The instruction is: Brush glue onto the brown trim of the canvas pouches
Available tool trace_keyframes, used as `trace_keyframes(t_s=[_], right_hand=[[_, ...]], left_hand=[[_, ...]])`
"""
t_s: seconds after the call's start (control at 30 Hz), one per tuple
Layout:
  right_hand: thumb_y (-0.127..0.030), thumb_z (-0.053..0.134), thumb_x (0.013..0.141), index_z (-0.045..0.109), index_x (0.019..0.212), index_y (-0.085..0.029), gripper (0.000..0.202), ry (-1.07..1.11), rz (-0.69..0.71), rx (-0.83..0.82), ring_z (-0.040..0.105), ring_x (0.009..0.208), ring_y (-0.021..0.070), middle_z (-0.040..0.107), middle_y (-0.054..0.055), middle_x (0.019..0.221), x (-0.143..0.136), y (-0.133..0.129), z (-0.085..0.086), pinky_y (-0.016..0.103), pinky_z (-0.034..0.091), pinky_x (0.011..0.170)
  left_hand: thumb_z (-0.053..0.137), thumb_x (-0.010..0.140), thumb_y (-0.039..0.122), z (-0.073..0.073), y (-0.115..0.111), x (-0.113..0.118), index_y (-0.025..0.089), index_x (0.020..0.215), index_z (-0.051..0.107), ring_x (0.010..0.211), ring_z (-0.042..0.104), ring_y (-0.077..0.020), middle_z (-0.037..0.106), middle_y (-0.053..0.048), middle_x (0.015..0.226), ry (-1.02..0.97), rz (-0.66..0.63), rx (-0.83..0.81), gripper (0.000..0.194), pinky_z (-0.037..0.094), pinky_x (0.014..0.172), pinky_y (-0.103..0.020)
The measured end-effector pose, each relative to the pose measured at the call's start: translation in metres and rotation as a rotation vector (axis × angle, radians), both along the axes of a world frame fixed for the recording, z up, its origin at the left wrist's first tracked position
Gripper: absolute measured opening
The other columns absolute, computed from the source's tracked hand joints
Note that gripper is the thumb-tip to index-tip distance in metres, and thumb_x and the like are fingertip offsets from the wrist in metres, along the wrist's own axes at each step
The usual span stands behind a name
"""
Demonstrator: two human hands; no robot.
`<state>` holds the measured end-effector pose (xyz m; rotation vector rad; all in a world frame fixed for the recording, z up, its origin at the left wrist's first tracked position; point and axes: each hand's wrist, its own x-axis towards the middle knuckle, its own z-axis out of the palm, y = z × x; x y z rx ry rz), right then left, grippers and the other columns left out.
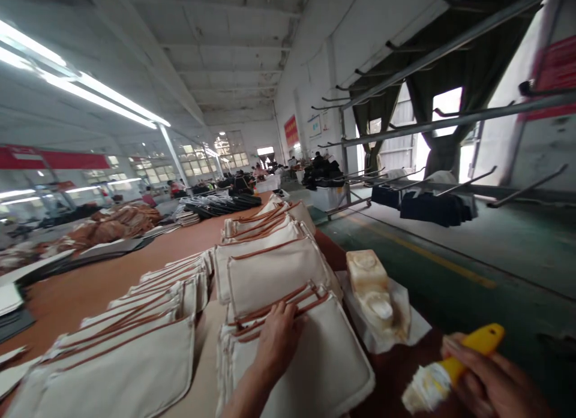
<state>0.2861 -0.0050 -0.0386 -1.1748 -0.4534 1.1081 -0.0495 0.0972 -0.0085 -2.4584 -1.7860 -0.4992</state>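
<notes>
At table (389, 379) edge, right hand (490, 373) gripping slanted brush (455, 366), bristles (425, 389) lower left, left hand (279, 333) clasping pouch (326, 352)

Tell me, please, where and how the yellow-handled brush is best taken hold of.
Probably by the yellow handle, from the lower right, as the right hand holds it: the brush slants, its slim handle pointing upper right, away from the white-coated head at lower left.

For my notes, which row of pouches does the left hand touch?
The right row, beside the stained container; the left hand rests on it. The left row is untouched.
</notes>
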Motion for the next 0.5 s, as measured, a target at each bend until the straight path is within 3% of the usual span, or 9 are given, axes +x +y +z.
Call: trace_keyframes(t_s=[0.07, 0.13, 0.23, 0.37, 0.5], right_hand=[[-0.056, 0.091, 0.045, 0.061, 0.063, -0.020, 0.050, 0.087, -0.019, -0.036, 0.030, 0.042, 0.0089, 0.034, -0.005, 0.052, -0.002, -0.004, 0.010, 0.021, 0.028, 0.036], [-0.056, 0.092, 0.046, 0.058, 0.060, -0.020, 0.052, 0.109, -0.021, -0.023, 0.030, 0.043, 0.0086, 0.035, -0.005, 0.052, -0.002, -0.007, 0.015, 0.020, 0.030, 0.037], [-0.056, 0.089, 0.058, 0.059, 0.064, -0.019, 0.048, 0.102, 0.026, 0.055, 0.026, 0.042, 0.0076, 0.034, -0.006, 0.051, 0.001, -0.006, 0.007, 0.020, 0.025, 0.037], [-0.057, 0.083, 0.070, 0.065, 0.080, -0.015, 0.047, 0.033, 0.054, 0.139, 0.026, 0.043, 0.0079, 0.035, -0.007, 0.050, 0.003, 0.003, -0.010, 0.019, 0.020, 0.037], [-0.057, 0.079, 0.077, 0.062, 0.084, -0.015, 0.045, -0.111, 0.011, 0.204, 0.029, 0.045, 0.0091, 0.037, -0.006, 0.053, 0.003, 0.012, -0.002, 0.020, 0.022, 0.039]], left_hand=[[0.053, 0.093, 0.033, 0.000, 0.010, 0.018, 0.023, 0.098, 0.065, 0.102, 0.058, -0.0242, 0.064, -0.006, 0.104, -0.003, -0.004, -0.016, 0.016, 0.042, 0.087, -0.034], [0.055, 0.091, 0.034, -0.001, 0.018, 0.032, 0.022, 0.096, 0.065, 0.102, 0.057, -0.0243, 0.063, -0.006, 0.105, -0.010, 0.008, -0.025, 0.016, 0.041, 0.087, -0.035], [0.058, 0.089, 0.035, -0.002, 0.024, 0.049, 0.021, 0.098, 0.063, 0.104, 0.056, -0.0271, 0.062, -0.009, 0.106, -0.033, 0.053, -0.034, 0.018, 0.039, 0.086, -0.038], [0.064, 0.082, 0.031, -0.004, 0.026, 0.063, 0.020, 0.082, 0.061, 0.098, 0.057, -0.0254, 0.063, -0.007, 0.099, -0.082, 0.043, -0.075, 0.012, 0.040, 0.080, -0.034], [0.061, 0.083, 0.029, -0.001, 0.013, 0.062, 0.020, 0.077, 0.056, 0.076, 0.058, -0.0175, 0.062, -0.001, 0.084, -0.163, -0.030, -0.118, 0.012, 0.039, 0.067, -0.026]])
